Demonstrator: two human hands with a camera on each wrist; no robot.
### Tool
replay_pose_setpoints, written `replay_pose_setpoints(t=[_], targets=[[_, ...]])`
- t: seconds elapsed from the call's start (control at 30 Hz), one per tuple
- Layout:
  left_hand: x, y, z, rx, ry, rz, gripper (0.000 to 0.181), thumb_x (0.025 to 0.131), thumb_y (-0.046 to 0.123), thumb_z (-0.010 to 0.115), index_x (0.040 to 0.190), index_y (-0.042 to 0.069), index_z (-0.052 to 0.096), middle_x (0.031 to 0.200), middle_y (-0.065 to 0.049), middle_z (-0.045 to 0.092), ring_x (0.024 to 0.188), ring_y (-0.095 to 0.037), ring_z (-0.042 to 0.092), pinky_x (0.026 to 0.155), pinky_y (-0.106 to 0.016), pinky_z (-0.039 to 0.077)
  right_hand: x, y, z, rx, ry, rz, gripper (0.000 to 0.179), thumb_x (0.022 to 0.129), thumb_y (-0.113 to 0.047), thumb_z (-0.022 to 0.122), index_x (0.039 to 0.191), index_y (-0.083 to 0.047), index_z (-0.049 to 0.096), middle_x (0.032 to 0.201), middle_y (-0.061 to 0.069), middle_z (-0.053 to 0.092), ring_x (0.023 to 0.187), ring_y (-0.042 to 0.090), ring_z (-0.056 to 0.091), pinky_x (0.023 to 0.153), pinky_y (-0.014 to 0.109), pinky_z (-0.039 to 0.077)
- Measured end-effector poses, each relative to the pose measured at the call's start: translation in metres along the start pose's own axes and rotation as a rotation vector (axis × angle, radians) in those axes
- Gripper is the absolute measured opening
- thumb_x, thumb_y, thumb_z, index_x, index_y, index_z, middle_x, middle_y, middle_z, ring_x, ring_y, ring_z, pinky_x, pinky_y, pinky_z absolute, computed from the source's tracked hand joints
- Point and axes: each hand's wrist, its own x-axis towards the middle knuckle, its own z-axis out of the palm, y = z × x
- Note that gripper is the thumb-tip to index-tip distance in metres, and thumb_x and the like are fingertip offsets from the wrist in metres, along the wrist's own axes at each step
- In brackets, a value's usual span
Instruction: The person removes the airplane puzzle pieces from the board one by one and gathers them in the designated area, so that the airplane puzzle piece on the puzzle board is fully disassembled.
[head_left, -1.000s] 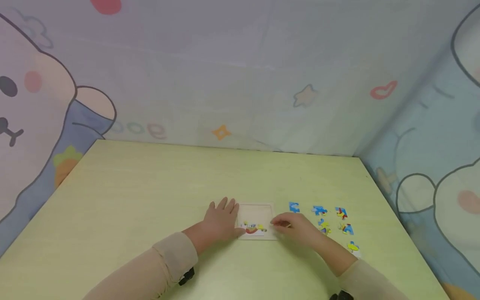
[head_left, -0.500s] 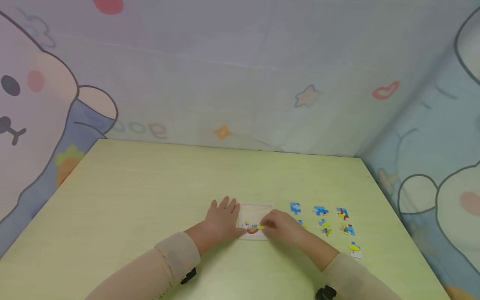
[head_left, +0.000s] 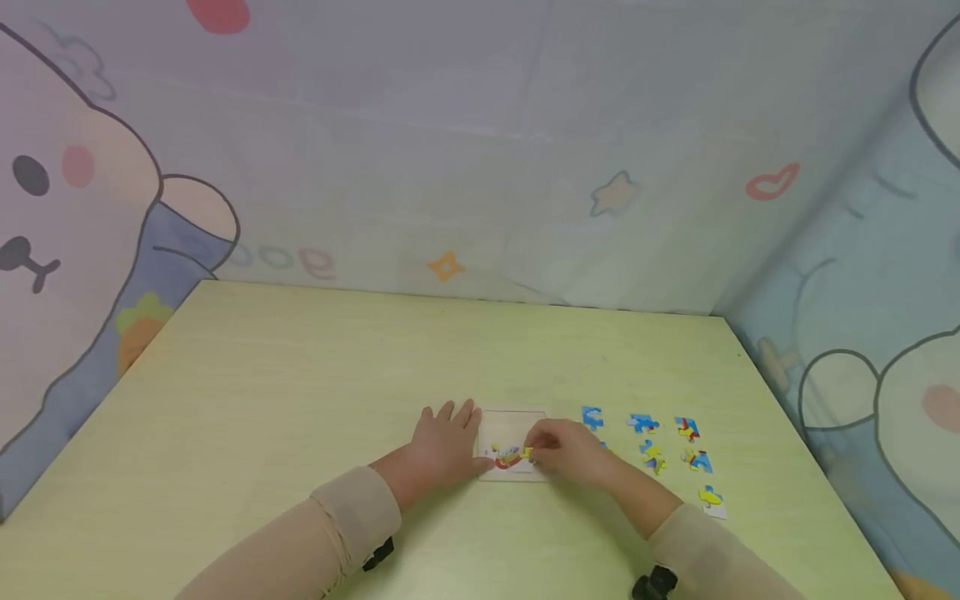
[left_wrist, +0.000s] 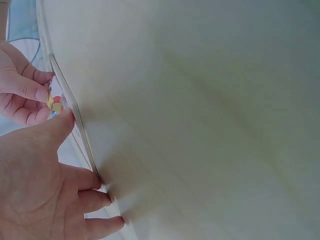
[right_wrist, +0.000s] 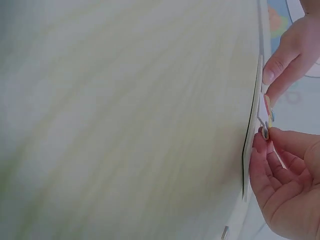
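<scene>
A small pale puzzle tray point(head_left: 512, 423) lies on the table in the head view. Along its lower left part sit fitted pieces with a red and yellow picture point(head_left: 507, 458). My left hand point(head_left: 444, 446) rests at the tray's left edge, fingers spread and straight, the thumb touching the lower left corner. Over the tray's lower right part, my right hand point(head_left: 573, 452) pinches a puzzle piece point(right_wrist: 265, 133) between thumb and fingers. That piece looks tilted in the right wrist view, beside the fitted ones; its print is mostly hidden by the fingers.
Loose puzzle pieces lie right of the tray: a blue one point(head_left: 592, 418), a blue and red one point(head_left: 643, 423), a yellow one point(head_left: 712, 497) and several more. Another is partly covered by my right hand. A printed cloth wall point(head_left: 487, 167) stands behind the table point(head_left: 337, 367).
My right hand has moved left from the tray's right edge to over its lower right part, carrying the puzzle piece against the fitted ones. The left hand has stayed in place.
</scene>
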Motion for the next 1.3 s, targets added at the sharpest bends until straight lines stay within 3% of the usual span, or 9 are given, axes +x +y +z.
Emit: replay_pose_setpoints(t=[0.47,0.63,0.87,1.3], targets=[[-0.002,0.000,0.002,-0.011,-0.005,0.005,0.080,0.089,0.060,0.046,0.147,0.010,0.028,0.152,-0.006,0.024,0.136,-0.029,0.026,0.105,-0.050,0.026,-0.020,0.028,-0.020,0.103,0.020,0.067,0.004,0.090,-0.015,0.063,0.092,-0.011,0.065,0.088,-0.003,0.062,0.083,0.015,0.056,0.076,0.031,0.047],[-0.001,-0.001,0.001,-0.009,-0.004,0.005,0.080,0.089,0.061,0.046,0.147,0.010,0.028,0.153,-0.006,0.023,0.137,-0.029,0.026,0.105,-0.050,0.027,-0.032,0.035,-0.030,0.164,0.015,0.042,0.009,0.089,-0.013,0.063,0.093,-0.006,0.064,0.086,0.001,0.063,0.080,0.017,0.057,0.071,0.029,0.048],[-0.003,0.001,0.000,-0.017,0.001,0.005,0.080,0.088,0.060,0.047,0.147,0.009,0.028,0.152,-0.006,0.024,0.136,-0.029,0.026,0.104,-0.049,0.028,-0.053,0.046,-0.046,0.251,0.022,0.112,0.013,0.090,-0.010,0.061,0.100,-0.001,0.063,0.089,0.005,0.062,0.082,0.019,0.057,0.071,0.027,0.050],[-0.002,-0.001,0.002,-0.015,-0.004,0.006,0.079,0.089,0.060,0.047,0.147,0.010,0.028,0.152,-0.006,0.024,0.136,-0.029,0.026,0.104,-0.049,0.028,-0.081,0.066,-0.067,0.331,0.033,0.130,0.022,0.092,-0.009,0.058,0.107,0.007,0.058,0.095,0.011,0.063,0.084,0.016,0.060,0.074,0.031,0.053]])
